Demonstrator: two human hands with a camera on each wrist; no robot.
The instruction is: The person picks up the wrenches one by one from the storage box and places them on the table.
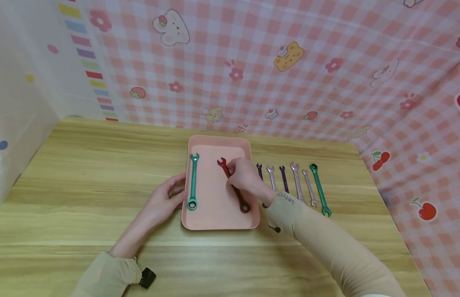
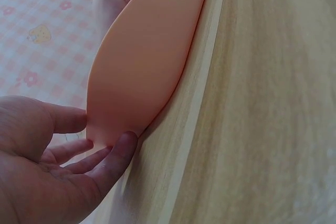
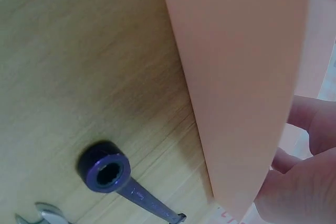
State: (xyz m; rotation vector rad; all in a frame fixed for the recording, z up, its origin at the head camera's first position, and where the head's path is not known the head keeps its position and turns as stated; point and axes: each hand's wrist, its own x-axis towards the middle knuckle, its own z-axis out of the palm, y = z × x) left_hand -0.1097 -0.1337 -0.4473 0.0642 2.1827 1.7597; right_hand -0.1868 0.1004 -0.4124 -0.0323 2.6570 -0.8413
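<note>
A pink tray (image 1: 210, 218) lies on the wooden table. My right hand (image 1: 246, 177) reaches over its right side and pinches a red combination wrench (image 1: 240, 197) near the middle of the shaft. The wrench slants over the tray floor, open end away from me, ring end closer. Along the tray's left wall lies a green combination wrench (image 1: 193, 177), ring end toward me. My left hand (image 1: 163, 200) stands at the left side of the tray; in the left wrist view its fingertips touch the outer wall (image 2: 139, 66). The tray wall hides the red wrench in the right wrist view.
Right of the tray, several wrenches lie in a row: purple ones (image 1: 284, 177), silver ones (image 1: 297, 179) and a green one (image 1: 320, 189) at the far right. My right forearm passes over their near ends. Checked cloth (image 1: 215, 53) hangs behind the table.
</note>
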